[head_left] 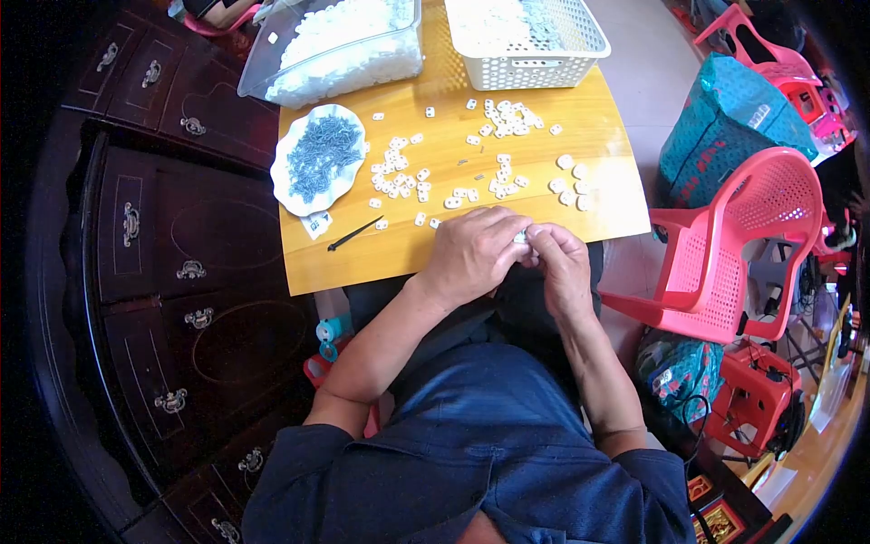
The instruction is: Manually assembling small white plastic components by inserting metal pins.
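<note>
My left hand (473, 252) and my right hand (557, 265) meet at the near edge of a small wooden table (399, 258). Both pinch one small white plastic piece (521, 238) between their fingertips; most of it is hidden by my fingers. Many similar small white pieces (399, 172) lie scattered over the tabletop beyond my hands. A white dish (294, 195) at the table's left holds a pile of small grey metal parts (319, 154). A thin black tool (355, 234) lies on the wood just left of my left hand.
A clear plastic tub (340, 50) of white pieces and a white perforated basket (530, 54) stand at the table's far edge. A dark wooden cabinet (172, 272) fills the left. A pink plastic chair (734, 245), a teal bag (729, 118) and a red crate (752, 390) stand to the right.
</note>
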`<action>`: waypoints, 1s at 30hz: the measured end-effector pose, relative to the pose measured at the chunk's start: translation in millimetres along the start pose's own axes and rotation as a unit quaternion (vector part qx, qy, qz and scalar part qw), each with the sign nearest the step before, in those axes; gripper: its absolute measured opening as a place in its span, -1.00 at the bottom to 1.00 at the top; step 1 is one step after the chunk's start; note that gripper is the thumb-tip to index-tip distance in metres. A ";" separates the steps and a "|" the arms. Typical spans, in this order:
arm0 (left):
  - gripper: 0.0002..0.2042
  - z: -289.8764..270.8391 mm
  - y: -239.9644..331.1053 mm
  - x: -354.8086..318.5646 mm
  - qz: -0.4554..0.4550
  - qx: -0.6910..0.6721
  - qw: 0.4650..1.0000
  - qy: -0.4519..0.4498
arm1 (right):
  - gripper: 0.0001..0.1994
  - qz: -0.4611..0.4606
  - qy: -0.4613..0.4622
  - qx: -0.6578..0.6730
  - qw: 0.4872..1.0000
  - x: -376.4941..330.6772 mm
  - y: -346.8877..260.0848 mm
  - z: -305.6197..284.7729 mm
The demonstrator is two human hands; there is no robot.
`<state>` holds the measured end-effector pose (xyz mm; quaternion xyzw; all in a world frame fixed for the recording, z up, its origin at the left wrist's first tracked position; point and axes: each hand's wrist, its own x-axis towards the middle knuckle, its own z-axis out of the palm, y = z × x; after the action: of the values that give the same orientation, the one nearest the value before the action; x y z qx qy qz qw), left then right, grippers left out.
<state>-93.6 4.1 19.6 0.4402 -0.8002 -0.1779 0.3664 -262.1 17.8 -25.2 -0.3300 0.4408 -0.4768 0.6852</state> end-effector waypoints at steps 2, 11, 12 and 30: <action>-0.82 2.2 -3.7 -0.8 0.005 0.000 1.000 0.005 | -0.80 -0.009 0.011 -0.015 1.000 -1.7 -2.4 2.3; -0.71 -2.4 -3.6 -0.9 -0.040 -0.047 0.998 -0.012 | -0.80 -0.028 0.008 -0.002 1.000 -1.2 -3.7 7.1; -0.69 -3.1 -3.3 -1.4 -0.066 -0.074 0.995 -0.015 | -0.80 -0.027 0.007 -0.002 1.000 -0.2 -3.5 7.1; -0.86 -33.2 -40.0 -37.0 -0.113 0.082 0.990 0.009 | -0.73 -0.189 0.122 -0.636 0.738 23.6 -57.1 -29.9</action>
<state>-33.2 14.3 1.6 0.5580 -0.7538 -0.1479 0.3140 -306.5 -24.2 6.0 -0.7041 0.6503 -0.2414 0.1521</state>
